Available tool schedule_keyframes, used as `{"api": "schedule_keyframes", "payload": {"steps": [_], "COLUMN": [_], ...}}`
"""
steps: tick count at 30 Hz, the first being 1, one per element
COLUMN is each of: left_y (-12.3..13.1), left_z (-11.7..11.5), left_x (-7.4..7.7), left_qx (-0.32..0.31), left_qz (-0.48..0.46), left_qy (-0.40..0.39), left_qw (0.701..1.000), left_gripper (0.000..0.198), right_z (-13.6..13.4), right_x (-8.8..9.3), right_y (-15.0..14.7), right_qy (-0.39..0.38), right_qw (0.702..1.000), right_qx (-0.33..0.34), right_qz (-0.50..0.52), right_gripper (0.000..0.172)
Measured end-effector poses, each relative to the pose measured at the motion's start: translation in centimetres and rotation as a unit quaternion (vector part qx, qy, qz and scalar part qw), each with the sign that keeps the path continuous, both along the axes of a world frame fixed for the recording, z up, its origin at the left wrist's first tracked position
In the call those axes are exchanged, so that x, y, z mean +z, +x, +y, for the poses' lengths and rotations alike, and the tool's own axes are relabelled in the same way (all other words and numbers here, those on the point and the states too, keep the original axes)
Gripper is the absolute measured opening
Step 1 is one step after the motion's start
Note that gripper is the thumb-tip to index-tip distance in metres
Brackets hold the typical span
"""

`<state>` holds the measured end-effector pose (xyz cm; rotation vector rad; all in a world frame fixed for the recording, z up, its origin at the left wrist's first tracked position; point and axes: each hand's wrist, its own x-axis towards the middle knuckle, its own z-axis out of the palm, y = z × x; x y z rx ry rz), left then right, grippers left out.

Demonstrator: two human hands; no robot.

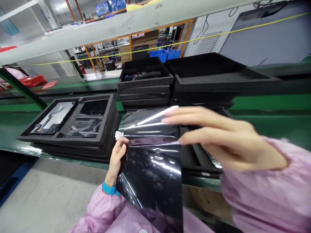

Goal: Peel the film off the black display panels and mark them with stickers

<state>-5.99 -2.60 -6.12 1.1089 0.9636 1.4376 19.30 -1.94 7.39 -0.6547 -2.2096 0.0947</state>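
Note:
My left hand (118,157) is closed on the left edge of a glossy black screen panel (153,174), held tilted in front of me. Bubbles and light streaks show on its surface. A clear film (148,121) covers it and stands bent up at the far end. Something small and white (119,135) shows at my left fingertips. My right hand (225,139) is slightly blurred, its fingers stretched out over the panel's upper right edge. Its fingertips are at the film; whether they press on it I cannot tell.
At left, a stack of black foam trays (60,139) holds a display part (54,118) and a film-covered dark piece (88,118). More foam trays (145,82) are stacked behind, beside a larger foam tray (223,85). Another tray (194,171) lies under my right hand on the green bench (279,129).

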Motion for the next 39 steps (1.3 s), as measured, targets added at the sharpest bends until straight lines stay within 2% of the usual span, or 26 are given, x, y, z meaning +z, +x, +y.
{"api": "schedule_keyframes", "payload": {"steps": [4, 7, 11, 15, 20, 24, 29, 39], "left_y": [-0.2, 0.0, 0.2, 0.0, 0.2, 0.7, 0.3, 0.5], "left_z": [0.2, 0.1, 0.1, 0.3, 0.2, 0.2, 0.9, 1.0], "left_x": [0.1, 0.5, 1.0, 1.1, 1.9, 2.9, 3.5, 5.0], "left_qx": [-0.018, -0.033, -0.045, -0.041, -0.065, -0.086, -0.048, -0.038], "left_qz": [-0.016, -0.025, -0.029, -0.031, -0.033, -0.082, -0.121, -0.123], "left_qy": [0.001, -0.002, -0.007, -0.013, -0.048, -0.047, -0.088, -0.060], "left_qw": [1.000, 0.999, 0.999, 0.999, 0.996, 0.992, 0.988, 0.990], "left_gripper": [0.021, 0.020, 0.015, 0.018, 0.029, 0.029, 0.036, 0.032], "right_z": [0.7, 1.6, 2.4, 2.5, 3.6, 3.7, 3.3, 4.1], "right_x": [1.2, 2.7, 4.3, 4.6, 4.4, 4.3, 3.7, 3.0], "right_y": [0.0, -0.2, -0.8, -1.2, -1.1, -1.0, -0.9, -1.5], "right_qy": [0.054, 0.111, 0.178, 0.160, 0.100, 0.062, 0.053, 0.027], "right_qw": [0.996, 0.981, 0.951, 0.940, 0.940, 0.968, 0.990, 0.997], "right_qx": [-0.009, 0.058, 0.135, 0.166, 0.192, 0.149, 0.050, 0.053], "right_qz": [-0.069, -0.145, -0.215, -0.252, -0.262, -0.192, -0.122, -0.055], "right_gripper": [0.024, 0.014, 0.029, 0.037, 0.036, 0.035, 0.030, 0.018]}}
